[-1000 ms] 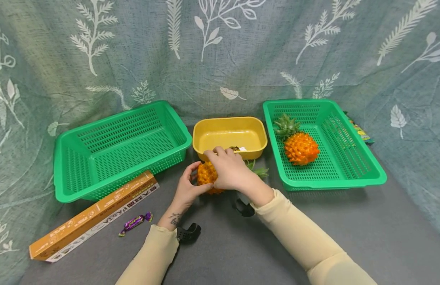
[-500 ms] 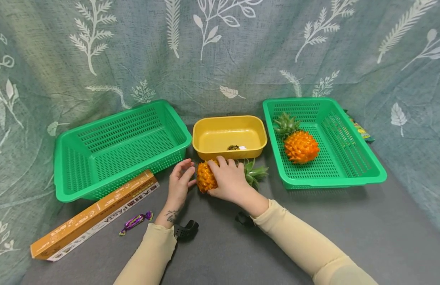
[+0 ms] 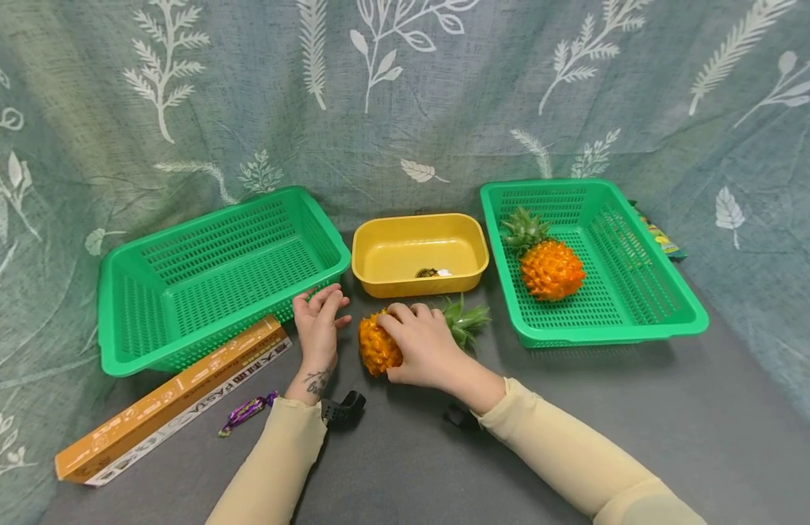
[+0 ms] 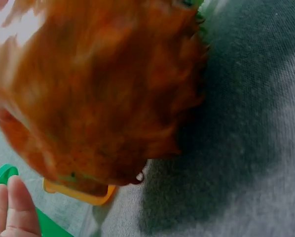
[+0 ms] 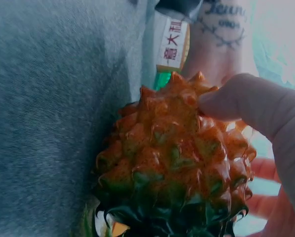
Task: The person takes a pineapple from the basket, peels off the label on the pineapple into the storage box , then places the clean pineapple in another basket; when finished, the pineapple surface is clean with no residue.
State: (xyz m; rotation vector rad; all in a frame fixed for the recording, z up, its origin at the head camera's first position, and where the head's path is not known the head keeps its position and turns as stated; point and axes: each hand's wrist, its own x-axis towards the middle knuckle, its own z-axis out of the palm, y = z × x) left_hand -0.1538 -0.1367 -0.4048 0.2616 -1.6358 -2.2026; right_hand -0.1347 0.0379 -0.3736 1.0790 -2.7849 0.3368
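My right hand (image 3: 423, 344) grips a spiky orange pineapple (image 3: 377, 345) from above. Its green leaves (image 3: 465, 321) stick out on the right, and the middle of the fruit is hidden under the hand. In the right wrist view, the thumb (image 5: 225, 101) presses on one side of the fruit, with fingers round the other side. To the left of the pineapple, my left hand (image 3: 318, 329) is held apart from it, with nothing in its loosely bent fingers. The same fruit fills much of the left wrist view, blurred and close.
A yellow tub (image 3: 419, 286) with a small item inside stands behind the pineapple. The right green basket (image 3: 614, 337) holds a second pineapple (image 3: 553, 270). At left are another green basket (image 3: 227, 329), a long pasta box (image 3: 175, 397) and a purple-wrapped candy (image 3: 247, 412).
My left hand has let go of the pineapple and moved away to the left. The right hand has kept its grip, and the fruit has shifted slightly toward me.
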